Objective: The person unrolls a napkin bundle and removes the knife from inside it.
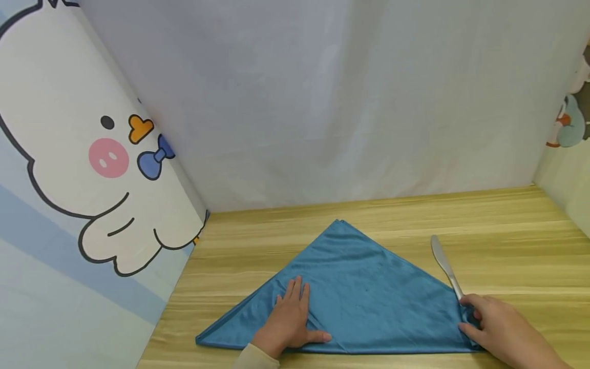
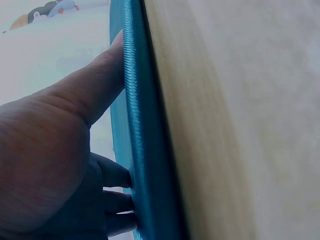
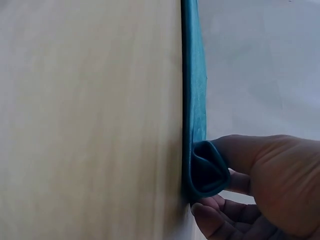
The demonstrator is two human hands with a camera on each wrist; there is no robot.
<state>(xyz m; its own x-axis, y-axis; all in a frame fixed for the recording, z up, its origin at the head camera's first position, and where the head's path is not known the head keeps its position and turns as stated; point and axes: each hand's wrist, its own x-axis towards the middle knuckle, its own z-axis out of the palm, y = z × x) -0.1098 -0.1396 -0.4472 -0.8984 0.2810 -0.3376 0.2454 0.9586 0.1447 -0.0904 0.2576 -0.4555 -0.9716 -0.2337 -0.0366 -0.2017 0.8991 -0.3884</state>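
A blue satin napkin (image 1: 369, 287) lies on the table, folded into a triangle whose point faces away from me. Spread flat, my left hand (image 1: 290, 318) presses on its left half near the long front edge. At the right end, my right hand (image 1: 500, 325) pinches the napkin's corner, which curls over into a loose roll (image 3: 207, 170) in the right wrist view. A metal table knife (image 1: 442, 259) slants along the napkin's right side, blade pointing away. Its lower end is hidden by the fingers and the rolled cloth, so I cannot tell whether the hand touches it.
The wood-grain table (image 1: 521, 246) extends beyond the napkin on both sides. A white cloth backdrop (image 1: 322, 102) hangs behind it. On the left stands a panel with a cartoon bird (image 1: 92, 143); another printed panel (image 1: 571, 169) is at the right.
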